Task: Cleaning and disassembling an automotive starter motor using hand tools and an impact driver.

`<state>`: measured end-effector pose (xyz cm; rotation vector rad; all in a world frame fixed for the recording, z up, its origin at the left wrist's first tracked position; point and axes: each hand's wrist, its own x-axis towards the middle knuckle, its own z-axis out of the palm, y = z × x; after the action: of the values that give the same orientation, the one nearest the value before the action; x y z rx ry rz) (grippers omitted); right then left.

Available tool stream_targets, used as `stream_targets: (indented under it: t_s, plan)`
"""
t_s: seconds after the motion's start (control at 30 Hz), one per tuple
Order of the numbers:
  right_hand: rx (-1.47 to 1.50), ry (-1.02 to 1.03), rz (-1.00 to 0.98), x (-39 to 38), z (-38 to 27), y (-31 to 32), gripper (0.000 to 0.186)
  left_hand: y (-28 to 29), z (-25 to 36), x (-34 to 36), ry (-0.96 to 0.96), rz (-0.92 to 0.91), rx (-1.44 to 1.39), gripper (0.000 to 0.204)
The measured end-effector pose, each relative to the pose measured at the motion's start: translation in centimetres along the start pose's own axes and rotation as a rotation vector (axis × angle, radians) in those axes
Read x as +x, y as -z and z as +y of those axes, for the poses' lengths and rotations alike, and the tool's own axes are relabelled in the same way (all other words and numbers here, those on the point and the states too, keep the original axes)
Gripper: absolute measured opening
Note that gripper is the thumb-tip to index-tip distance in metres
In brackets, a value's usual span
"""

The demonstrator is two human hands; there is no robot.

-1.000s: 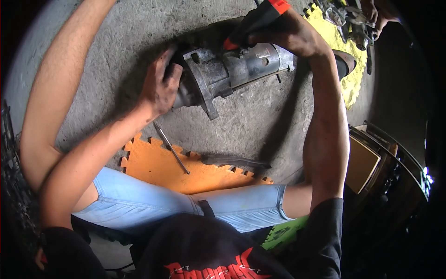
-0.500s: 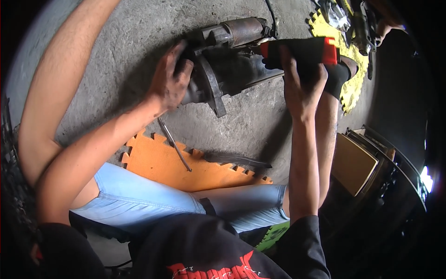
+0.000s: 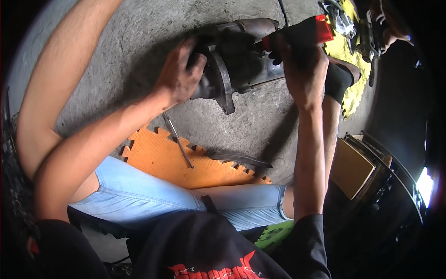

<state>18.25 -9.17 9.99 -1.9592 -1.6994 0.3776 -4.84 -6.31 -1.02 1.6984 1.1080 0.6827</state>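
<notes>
A starter motor (image 3: pixel 274 70) lies on the concrete floor, its dark metal housing pointing left to right with a smaller cylinder along its far side. My left hand (image 3: pixel 182 76) is closed around its left end, beside the grey mounting flange (image 3: pixel 224 81). Blackened marks cover those fingers. In my right hand (image 3: pixel 305 74) is a black-and-red power tool (image 3: pixel 299 36), gripped above the motor's right part. The tool's front points left toward the motor; shadow hides its tip and whether it touches.
Near me an orange foam mat (image 3: pixel 158 160) carries a thin metal rod (image 3: pixel 179 139) and a dark flat strip (image 3: pixel 241 159). A yellow mat (image 3: pixel 355 95) with metal parts lies at far right, where another person's hand (image 3: pixel 395 37) shows. Boards (image 3: pixel 350 167) stand right.
My left hand and the motor's flange have shifted a little to the right. My right hand has turned the power tool, so its rear end now sits higher and farther away.
</notes>
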Motion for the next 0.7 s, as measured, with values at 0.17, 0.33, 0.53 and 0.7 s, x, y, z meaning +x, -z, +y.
stream_targets:
  t_s: [0.17, 0.33, 0.53, 0.7]
  plan:
    - [-0.143, 0.042, 0.037, 1.0, -3.0, -0.9, 0.028, 0.0, -0.6, 0.6, -0.215, -0.021, -0.189, 0.038]
    - [-0.045, -0.149, -0.108, 2.1, -2.8, 0.0, 0.023, -0.9, -0.2, -0.5, -0.056, 0.05, 0.016, 0.04]
    - [-0.286, 0.094, -0.054, 3.4, -4.0, -1.1, 0.03, -0.2, -1.0, 0.6, -0.197, -0.023, -0.019, 0.043]
    - [-0.147, 0.123, -0.089, 3.1, -2.7, -0.2, 0.027, -0.7, -1.6, 0.2, -0.073, 0.004, -0.039, 0.043]
